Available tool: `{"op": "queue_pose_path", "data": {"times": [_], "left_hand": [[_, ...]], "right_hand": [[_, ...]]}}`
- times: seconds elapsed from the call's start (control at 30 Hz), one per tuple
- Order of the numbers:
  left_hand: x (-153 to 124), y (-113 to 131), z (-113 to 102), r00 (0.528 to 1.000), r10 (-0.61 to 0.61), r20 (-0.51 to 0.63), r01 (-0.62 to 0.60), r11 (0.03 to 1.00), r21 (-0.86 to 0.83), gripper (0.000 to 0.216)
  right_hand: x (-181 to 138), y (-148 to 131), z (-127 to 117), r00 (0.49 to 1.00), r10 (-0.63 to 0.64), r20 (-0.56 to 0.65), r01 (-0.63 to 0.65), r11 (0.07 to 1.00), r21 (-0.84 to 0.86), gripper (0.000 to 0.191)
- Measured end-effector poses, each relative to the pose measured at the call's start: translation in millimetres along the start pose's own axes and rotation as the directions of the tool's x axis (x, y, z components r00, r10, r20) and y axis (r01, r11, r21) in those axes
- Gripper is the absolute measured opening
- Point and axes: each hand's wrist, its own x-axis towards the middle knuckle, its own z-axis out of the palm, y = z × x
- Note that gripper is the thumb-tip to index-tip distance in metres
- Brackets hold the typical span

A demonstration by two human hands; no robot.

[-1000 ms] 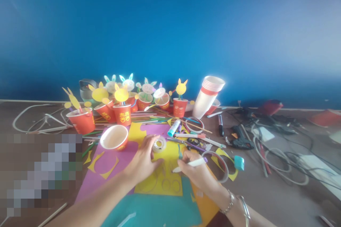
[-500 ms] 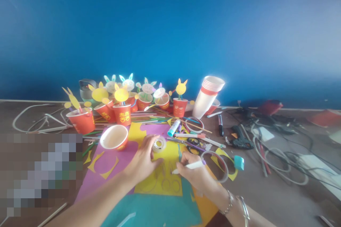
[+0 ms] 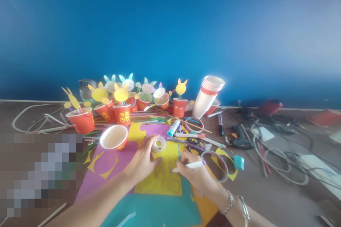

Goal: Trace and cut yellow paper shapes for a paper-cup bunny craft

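At the lower centre of the frame, the right hand (image 3: 193, 170) grasps a white pen (image 3: 194, 165) in its fingers, the tip at the yellow sheet (image 3: 170, 158) — pencil-like outlines, two small rings among them, show near the sheet's lower edge; the left hand (image 3: 144, 158), left of centre, is spread on the same sheet, its fingers loose and curved beside a tape roll (image 3: 163, 144); whether they touch the roll I cannot tell.

Below lies a teal sheet (image 3: 157, 209); to the left, a cup (image 3: 123, 145) stands on a purple sheet (image 3: 92, 184); right of centre are scissors (image 3: 193, 142) and, farther right, a glue gun (image 3: 241, 140) — stacked cups (image 3: 204, 99) lean above.
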Motion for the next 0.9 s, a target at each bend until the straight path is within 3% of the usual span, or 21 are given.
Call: {"op": "queue_pose_path", "data": {"times": [0.2,0.3,0.4,0.47,0.73,0.9], "left_hand": [[0,-1,-1,1.000,-0.023,-0.012,0.024,1.000,0.015,0.054],[1,-3,-2,0.998,-0.063,-0.012,0.064,0.998,0.024,0.050],[0,-4,-4,0.998,-0.054,-0.022,0.054,0.999,-0.003,0.051],[0,-3,-5,0.999,-0.033,-0.037,0.032,0.999,-0.020,0.054],[-3,3,-6,0.999,-0.014,-0.042,0.015,1.000,0.017,0.061],[-1,-2,-3,0.994,-0.018,-0.106,0.025,0.997,0.070,0.060]], "right_hand": [[3,7,6,0.999,0.044,0.003,-0.045,0.998,0.035,0.025],[3,4,2,0.996,0.072,0.046,-0.081,0.967,0.241,0.027],[1,1,-5,0.998,0.021,0.060,-0.048,0.867,0.495,0.034],[0,0,-8,1.000,-0.013,0.028,-0.005,0.817,0.577,0.035],[-4,0,-11,0.995,-0.044,-0.085,0.081,0.860,0.504,0.022],[-3,1,-16,0.940,0.023,-0.341,0.165,0.844,0.511,0.030]]}}
